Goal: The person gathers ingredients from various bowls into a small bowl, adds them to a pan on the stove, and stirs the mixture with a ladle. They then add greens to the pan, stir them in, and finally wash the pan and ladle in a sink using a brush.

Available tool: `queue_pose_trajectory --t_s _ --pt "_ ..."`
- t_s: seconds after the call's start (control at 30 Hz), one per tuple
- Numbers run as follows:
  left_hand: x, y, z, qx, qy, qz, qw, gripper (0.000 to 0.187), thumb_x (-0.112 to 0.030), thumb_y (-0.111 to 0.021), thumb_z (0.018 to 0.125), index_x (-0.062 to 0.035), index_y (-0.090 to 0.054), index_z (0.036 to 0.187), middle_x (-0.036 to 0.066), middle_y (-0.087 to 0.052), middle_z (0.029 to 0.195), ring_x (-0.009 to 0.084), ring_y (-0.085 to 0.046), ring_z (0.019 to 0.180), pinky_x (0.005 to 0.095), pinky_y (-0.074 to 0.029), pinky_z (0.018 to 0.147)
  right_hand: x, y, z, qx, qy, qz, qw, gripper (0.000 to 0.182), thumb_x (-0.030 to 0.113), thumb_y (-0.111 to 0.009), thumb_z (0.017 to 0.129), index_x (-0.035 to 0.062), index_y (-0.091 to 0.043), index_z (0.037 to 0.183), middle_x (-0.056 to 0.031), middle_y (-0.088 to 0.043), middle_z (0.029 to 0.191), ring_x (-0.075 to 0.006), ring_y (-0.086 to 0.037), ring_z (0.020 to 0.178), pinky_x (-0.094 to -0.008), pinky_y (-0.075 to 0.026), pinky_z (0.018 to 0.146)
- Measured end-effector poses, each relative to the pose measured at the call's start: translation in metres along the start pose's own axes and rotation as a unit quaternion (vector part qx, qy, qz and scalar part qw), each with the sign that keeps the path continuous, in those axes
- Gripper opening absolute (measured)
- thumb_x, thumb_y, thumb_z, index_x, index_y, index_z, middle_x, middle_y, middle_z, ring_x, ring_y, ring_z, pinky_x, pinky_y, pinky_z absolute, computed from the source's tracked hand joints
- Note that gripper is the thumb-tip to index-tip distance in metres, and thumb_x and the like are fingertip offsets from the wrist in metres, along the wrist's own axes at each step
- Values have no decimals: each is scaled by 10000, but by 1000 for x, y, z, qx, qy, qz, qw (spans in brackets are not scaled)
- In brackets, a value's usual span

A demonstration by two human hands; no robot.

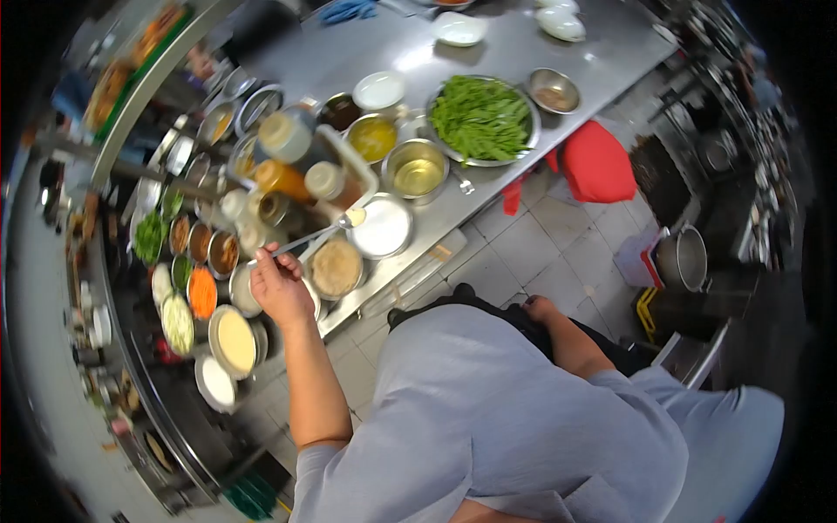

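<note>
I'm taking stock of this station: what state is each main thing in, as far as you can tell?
Left hand: closed around the spoon
Spoon: held, pale stuff at its tip
Right hand: lowered, cannot tell whether it holds anything
Leafy greens: heaped, uncovered
Pot of yellow liquid: uncovered, partly filled
Small steel bowl: uncovered, some brown contents
Shredded orange food: uncovered

Spoon (307, 239) metal; counter (384, 44) smooth, glossy metal; white dish (459, 29) smooth, glossy; shirt (523, 392) matt cloth.
</note>
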State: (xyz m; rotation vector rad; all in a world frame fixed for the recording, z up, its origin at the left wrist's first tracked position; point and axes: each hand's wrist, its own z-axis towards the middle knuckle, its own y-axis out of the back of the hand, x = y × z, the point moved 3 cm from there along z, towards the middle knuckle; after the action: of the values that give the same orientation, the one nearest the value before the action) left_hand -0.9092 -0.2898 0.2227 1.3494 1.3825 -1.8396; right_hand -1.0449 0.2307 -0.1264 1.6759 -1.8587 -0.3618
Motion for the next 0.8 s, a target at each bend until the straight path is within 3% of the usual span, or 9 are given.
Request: queue_pose_trajectory --t_s 0.07,0.17,0.3,0.33,0.4,0.53,0.6,0.8 --pt "0 -51 5 51 -18 14 998 272 -278 -516 1032 -17 -580 983 8 -524 690 65 -445 585 204 -332 506 -13 -2 -2 -6 -17 19 1000 465 447 -634 885 55 -688 1129 -192 -678 1145 -349 -628 1101 -420 -485 955" --pt "21 -132 15 117 -74 80 987 262 -253 -532 1024 -8 -623 1056 29 -627 770 68 -545 650 204 -443 581 -29 -4 -2 -18 -11 -3 1000 471 443 -618 892 46 -686 1136 -200 -672 1155 -358 -622 1108 -431 -483 957" --pt "85 -228 21 229 -99 152 956 252 -225 -530 1020 -3 -638 1067 57 -683 827 73 -574 674 217 -487 635 -58 -19 7 -23 2 -46 999 474 455 -592 903 43 -699 1111 -209 -674 1136 -366 -622 1100 -438 -483 954" --pt "100 -243 25 244 -70 129 959 260 -235 -525 1022 -3 -638 1059 52 -680 808 74 -573 670 220 -487 634 -67 -22 10 -30 0 -35 999 474 455 -592 903 43 -699 1111 -209 -674 1136 -366 -622 1100 -438 -483 954" --pt "115 -265 30 228 -71 140 961 270 -241 -519 1023 1 -631 1064 53 -680 805 79 -573 666 225 -489 621 -70 -29 11 27 39 -118 992 467 454 -583 900 38 -718 1064 -216 -677 1118 -369 -627 1090 -440 -486 947" --pt "126 -286 31 219 -58 131 965 274 -238 -515 1022 6 -630 1070 56 -681 805 82 -577 667 229 -490 616 -65 -15 11 49 18 -115 992 449 447 -586 894 45 -731 1031 -216 -681 1101 -367 -632 1081 -440 -490 943" --pt "131 -290 33 223 -65 149 961 274 -238 -516 1021 7 -629 1071 57 -682 809 82 -580 671 229 -489 618 -56 -7 23 0 7 -57 998 459 454 -586 895 50 -717 1071 -207 -679 1120 -362 -632 1083 -439 -493 941" --pt "137 -293 37 268 -101 171 943 278 -245 -521 1026 9 -622 1073 51 -675 808 78 -573 674 220 -475 621 -27 14 42 -17 53 -55 997 486 475 -587 902 59 -684 1134 -192 -676 1141 -359 -631 1086 -440 -495 936"
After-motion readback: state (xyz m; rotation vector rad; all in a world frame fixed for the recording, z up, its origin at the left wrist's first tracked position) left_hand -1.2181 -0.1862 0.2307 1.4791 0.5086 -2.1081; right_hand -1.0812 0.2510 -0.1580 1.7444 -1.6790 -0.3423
